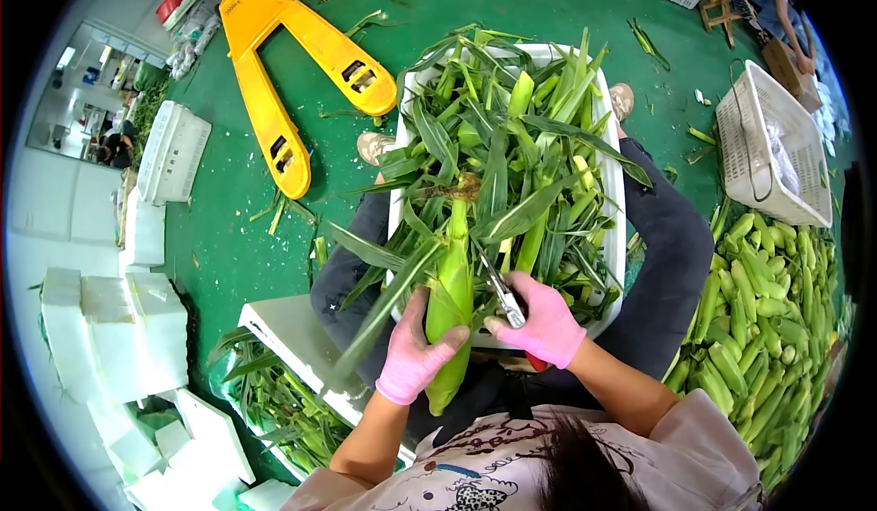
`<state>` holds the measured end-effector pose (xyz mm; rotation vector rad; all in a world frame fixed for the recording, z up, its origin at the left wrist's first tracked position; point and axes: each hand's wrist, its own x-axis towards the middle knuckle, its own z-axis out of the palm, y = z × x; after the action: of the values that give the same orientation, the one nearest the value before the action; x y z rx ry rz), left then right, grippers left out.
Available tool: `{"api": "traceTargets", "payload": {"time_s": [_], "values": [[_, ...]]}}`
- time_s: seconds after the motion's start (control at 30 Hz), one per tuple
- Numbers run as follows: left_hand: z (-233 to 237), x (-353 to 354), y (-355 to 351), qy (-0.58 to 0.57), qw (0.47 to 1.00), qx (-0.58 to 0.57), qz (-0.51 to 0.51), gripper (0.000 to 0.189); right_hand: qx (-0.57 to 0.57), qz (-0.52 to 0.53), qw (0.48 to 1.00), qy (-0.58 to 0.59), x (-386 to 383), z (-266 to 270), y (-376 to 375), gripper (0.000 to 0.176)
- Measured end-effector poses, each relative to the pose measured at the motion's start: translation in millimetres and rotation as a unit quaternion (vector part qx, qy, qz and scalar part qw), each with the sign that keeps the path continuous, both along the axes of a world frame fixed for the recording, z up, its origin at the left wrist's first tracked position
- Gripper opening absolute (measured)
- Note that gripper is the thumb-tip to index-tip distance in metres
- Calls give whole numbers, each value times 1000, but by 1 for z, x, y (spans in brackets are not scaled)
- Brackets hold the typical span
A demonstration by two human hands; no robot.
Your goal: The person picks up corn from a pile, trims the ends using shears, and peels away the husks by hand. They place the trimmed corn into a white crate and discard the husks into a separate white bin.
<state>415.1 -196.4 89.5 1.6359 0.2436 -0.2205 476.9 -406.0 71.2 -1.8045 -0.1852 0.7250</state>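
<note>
My left hand point(422, 347), in a pink glove, is wrapped round a green ear of corn point(450, 296) with its husk and long leaves on. The ear stands nearly upright in view, silk end toward my body unclear, its brown-tipped stalk over the basket. My right hand point(541, 321), also pink-gloved, holds metal pruning shears point(504, 299) with a red handle, their blades just right of the ear. Beyond both hands, a white basket point(618, 228) between my legs is heaped with husk leaves and stalks point(498, 146).
A yellow pallet-jack fork point(245, 45) lies on the green floor at upper left. Many green ears point(754, 328) are piled at right, below a white crate point(776, 150). White foam boxes point(114, 328) stand at left. Another person point(776, 9) is at upper right.
</note>
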Motion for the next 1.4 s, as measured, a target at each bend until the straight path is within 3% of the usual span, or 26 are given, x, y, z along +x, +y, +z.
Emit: {"api": "traceTargets", "payload": {"time_s": [0.03, 0.07, 0.13, 0.2, 0.37, 0.47, 0.5, 0.6, 0.67, 0.73, 0.77, 0.8, 0.9, 1.0, 1.13, 1.17, 1.27, 1.33, 1.4], "values": [[-1, 0, 4, -4, 1000, -3, -5, 77, 28, -27, 999, -23, -6, -12, 0, 52], [-1, -1, 7, -7, 1000, -7, -11, 77, 72, -50, 995, 39, -8, -9, -2, 45], [4, -2, 15, 54, 988, -142, -8, 78, 110, -71, 988, 85, -11, -12, -11, 43], [8, -1, 18, 99, 953, -286, 10, 78, 173, -41, 973, 148, -10, -11, -23, 58], [-2, 2, 36, 179, 920, -327, -124, 86, 175, 98, 973, 118, -6, -23, -40, 83], [-7, -3, 40, 262, 860, -399, -180, 88, 117, 177, 977, 30, 9, -9, -46, 89], [-6, -1, 35, 292, 856, -384, -186, 106, 134, 191, 972, 13, 13, -10, -49, 91], [-23, -2, 40, 309, 794, -450, -267, 112, 97, 232, 955, -157, 25, -8, -54, 80], [-34, -8, 35, 282, 806, -464, -237, 110, 33, 220, 973, -67, 24, 3, -55, 58], [-43, -16, 28, 237, 831, -470, -178, 103, 124, 137, 978, 99, 13, 1, -57, 39], [-44, -14, 29, 239, 831, -461, -199, 101, 157, 117, 965, 173, 6, 5, -59, 35], [-42, -12, 29, 219, 847, -445, -190, 100, 175, 135, 949, 224, 6, 9, -62, 39], [-29, -9, 22, 164, 888, -402, -152, 92, 333, 61, 870, 359, -12, 5, -68, 55], [-11, 0, 21, 204, 903, -371, -78, 87, 362, 79, 856, 360, -27, -2, -72, 66], [-21, 2, 27, 233, 875, -401, -137, 86, 310, 185, 874, 324, -24, 9, -65, 72], [-22, 1, 26, 254, 847, -444, -143, 86, 319, 192, 870, 323, -23, 11, -62, 76], [-38, -2, 30, 261, 829, -404, -285, 100, 336, 160, 876, 305, -16, 15, -54, 52], [-29, -3, 23, 242, 851, -395, -248, 104, 280, 196, 915, 213, -6, 19, -52, 35], [-32, -6, 21, 225, 856, -424, -190, 103, 272, 64, 899, 337, -8, 36, -52, 32]]}}
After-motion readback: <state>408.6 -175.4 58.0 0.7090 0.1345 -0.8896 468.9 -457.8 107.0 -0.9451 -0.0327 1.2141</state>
